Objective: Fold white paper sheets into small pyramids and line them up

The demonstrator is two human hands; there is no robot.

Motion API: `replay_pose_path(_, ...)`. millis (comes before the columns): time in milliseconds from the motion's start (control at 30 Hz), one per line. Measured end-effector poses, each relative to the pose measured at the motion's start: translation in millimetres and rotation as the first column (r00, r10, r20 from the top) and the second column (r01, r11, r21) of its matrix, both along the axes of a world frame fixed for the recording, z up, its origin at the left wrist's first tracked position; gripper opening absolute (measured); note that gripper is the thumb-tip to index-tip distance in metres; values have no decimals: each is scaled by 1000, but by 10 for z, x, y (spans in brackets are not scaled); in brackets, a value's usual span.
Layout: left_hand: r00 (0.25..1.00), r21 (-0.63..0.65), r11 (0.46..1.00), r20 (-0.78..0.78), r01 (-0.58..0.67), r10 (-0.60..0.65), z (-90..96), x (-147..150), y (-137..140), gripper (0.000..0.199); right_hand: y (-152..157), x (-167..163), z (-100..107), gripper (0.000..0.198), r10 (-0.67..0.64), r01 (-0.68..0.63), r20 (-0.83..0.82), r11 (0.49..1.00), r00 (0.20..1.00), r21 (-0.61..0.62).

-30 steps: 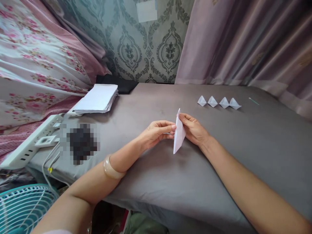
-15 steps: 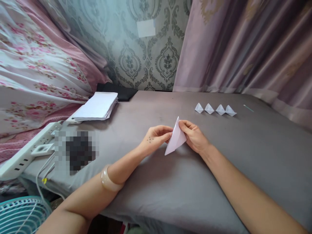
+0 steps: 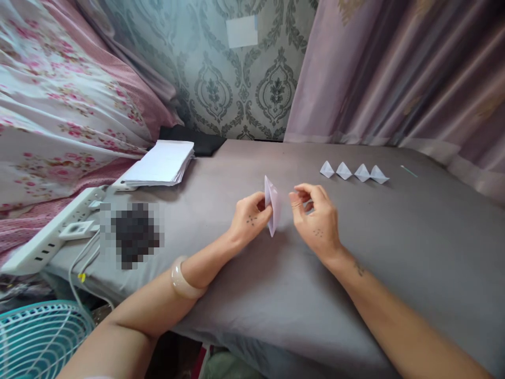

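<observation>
A folded piece of white paper (image 3: pixel 273 205) is held upright above the grey-covered table (image 3: pixel 244 273). My left hand (image 3: pixel 251 217) pinches its left edge between thumb and fingers. To the right of the paper, and apart from it, is my right hand (image 3: pixel 314 218), its fingers curved and parted from the thumb with nothing between them. Several small folded paper boats (image 3: pixel 343 171) stand in a row farther back on the right. A pale bangle (image 3: pixel 185 281) circles my left forearm.
At the back left lies a stack of white paper (image 3: pixel 161 162) beside a black cloth (image 3: pixel 209 145). A white power strip (image 3: pixel 51 231) with cables runs along the left edge, near a pixelated dark patch (image 3: pixel 136 234). A teal fan (image 3: pixel 43 342) stands lower left. A thin stick (image 3: pixel 408 171) lies far right.
My right hand has let go of the paper and moved a little to the right. The paper, now only in my left hand, has turned to a narrower, edge-on angle. The view has shifted slightly.
</observation>
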State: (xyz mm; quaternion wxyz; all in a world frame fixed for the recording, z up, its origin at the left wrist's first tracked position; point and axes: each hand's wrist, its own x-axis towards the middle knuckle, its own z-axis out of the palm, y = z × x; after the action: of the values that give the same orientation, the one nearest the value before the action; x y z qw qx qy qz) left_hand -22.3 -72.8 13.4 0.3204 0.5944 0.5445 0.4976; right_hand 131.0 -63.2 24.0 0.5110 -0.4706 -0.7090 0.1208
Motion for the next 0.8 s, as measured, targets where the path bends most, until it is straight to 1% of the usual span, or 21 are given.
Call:
replay_pose_path(33,997,53,997,-58,-57,60,-4,-4,-4,9,-45,-33,-1,31,-20,22,54,1000,998,-21)
replay_pose_path(100,984,132,987,-144,-88,107,-23,-7,-13,10,-119,-110,-14,37,-35,54,167,992,985,-111)
replay_pose_path(200,970,205,978,-225,-47,94,-64,-10,-20,11,-149,-201,-51,40,-26,91,285,972,958,-217)
replay_pose_path(300,973,224,974,-212,-41,90,-85,-33,3,10,-84,-190,-94,30,-34,119,343,966,939,-230)
replay_pose_path(400,984,160,982,-131,-100,122,-74,-67,47,10,-7,-108,-124,26,-64,147,354,966,933,-213)
replay_pose_path(467,995,53,994,-40,-94,96,-63,-73,68,13,15,-65,-134,26,-63,132,322,971,945,-198)
replay_pose_path(533,995,-71,997,99,16,-9,-55,-59,79,20,11,-47,-141,25,-50,107,294,978,955,-181)
replay_pose_path(567,982,-115,990,179,84,-63,-52,-50,82,23,6,-43,-144,25,-46,98,288,981,956,-169)
replay_pose_path(633,939,-156,972,322,178,-120,-43,-38,91,25,1,-33,-154,23,-28,71,288,988,957,-140)
replay_pose_path(700,908,-168,970,409,175,-93,-29,-45,110,24,16,-5,-164,24,18,19,282,992,959,-127)
replay_pose_path(800,880,-210,966,474,151,-34,4,-78,147,23,66,67,-175,33,109,-70,261,986,959,-152)
